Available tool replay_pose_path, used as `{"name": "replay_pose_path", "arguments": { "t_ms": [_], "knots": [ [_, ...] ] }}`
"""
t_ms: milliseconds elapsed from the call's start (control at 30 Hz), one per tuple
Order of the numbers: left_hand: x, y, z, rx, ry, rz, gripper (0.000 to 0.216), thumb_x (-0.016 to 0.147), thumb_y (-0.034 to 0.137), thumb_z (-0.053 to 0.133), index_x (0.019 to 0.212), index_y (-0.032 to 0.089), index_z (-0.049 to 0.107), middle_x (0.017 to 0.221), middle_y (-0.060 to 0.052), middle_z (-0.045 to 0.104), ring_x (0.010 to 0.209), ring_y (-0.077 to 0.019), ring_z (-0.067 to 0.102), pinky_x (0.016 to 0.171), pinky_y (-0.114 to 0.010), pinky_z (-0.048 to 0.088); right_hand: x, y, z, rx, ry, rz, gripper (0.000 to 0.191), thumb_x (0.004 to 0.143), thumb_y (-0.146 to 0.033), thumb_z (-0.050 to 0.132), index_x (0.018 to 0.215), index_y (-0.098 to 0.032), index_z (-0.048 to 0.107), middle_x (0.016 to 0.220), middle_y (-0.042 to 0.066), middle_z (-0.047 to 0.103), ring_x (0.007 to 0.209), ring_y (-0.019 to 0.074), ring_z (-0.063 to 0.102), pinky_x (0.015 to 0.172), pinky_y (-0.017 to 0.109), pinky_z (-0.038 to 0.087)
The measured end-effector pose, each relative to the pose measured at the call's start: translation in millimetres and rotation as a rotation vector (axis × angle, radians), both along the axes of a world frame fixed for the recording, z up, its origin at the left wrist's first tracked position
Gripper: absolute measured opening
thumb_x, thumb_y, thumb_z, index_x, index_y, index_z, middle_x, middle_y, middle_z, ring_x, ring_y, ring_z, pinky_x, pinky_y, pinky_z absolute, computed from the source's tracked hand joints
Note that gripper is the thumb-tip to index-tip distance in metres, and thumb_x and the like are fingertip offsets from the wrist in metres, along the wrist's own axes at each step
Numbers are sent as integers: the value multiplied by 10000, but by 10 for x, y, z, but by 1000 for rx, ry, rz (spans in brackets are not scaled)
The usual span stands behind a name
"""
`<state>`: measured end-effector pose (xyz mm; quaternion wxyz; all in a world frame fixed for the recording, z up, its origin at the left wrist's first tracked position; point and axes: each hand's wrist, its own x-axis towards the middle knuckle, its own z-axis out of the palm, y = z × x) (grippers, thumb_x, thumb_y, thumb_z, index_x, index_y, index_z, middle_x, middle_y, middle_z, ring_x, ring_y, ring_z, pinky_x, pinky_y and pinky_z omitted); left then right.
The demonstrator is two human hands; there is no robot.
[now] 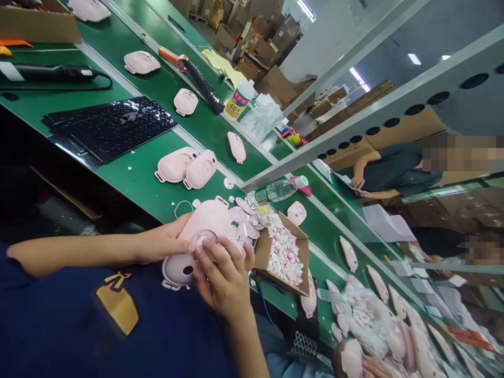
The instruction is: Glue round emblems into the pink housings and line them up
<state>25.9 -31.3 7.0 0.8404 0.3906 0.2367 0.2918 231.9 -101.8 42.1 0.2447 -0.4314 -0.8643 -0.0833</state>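
Observation:
My left hand grips a pale pink plastic shell by its edge, its thumb lying by the round recess. My right hand has its fingers bent over that recess, pressing on a round clear disc there. Part of the disc is hidden under the fingertips. Just below, a second pink shell with a black dot lies partly covered by the first. Loose round pinkish discs are heaped on the bench beside the shell.
A cardboard box holds many small white-pink pieces. Behind it lies a clear bottle. Two pink shells, black sheets and a glue bottle rest on the green bench. Co-workers sit across, beyond a metal beam.

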Motion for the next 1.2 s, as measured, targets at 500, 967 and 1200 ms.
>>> {"name": "replay_pose_path", "arguments": {
  "t_ms": [500, 967, 1200],
  "knots": [
    [-20, -1, 50, -15, 43, 77, 1012, 718, 394, 843, 1564, 228, 312, 1453, -138, 589, 1318, -392, 559, 1015, -402, 526, -354, 30, -393, -733, 1184, -141, 979, 942, -496, 580, 1603, -317, -120, 1697, 91, 189, 1520, 234, 349, 1218, 491, 360],
    [10, 8, 29, 164, 183, 141, 906, 699, 433, 868, 1450, 181, 429, 1366, -167, 628, 1277, -395, 583, 1026, -456, 530, -495, -38, -308, -733, 1375, -212, 1044, 923, -386, 639, 1598, -277, -150, 1670, 141, 246, 1502, 238, 365, 1250, 515, 263],
    [52, 22, 35, 66, 206, 183, 754, 608, 374, 922, 1218, 155, 536, 1132, -136, 715, 1101, -361, 675, 923, -446, 574, -515, -113, -367, -632, 1176, -267, 990, 945, -328, 581, 1602, -241, -154, 1688, 159, 168, 1530, 253, 310, 1254, 516, 249]
  ]
}}
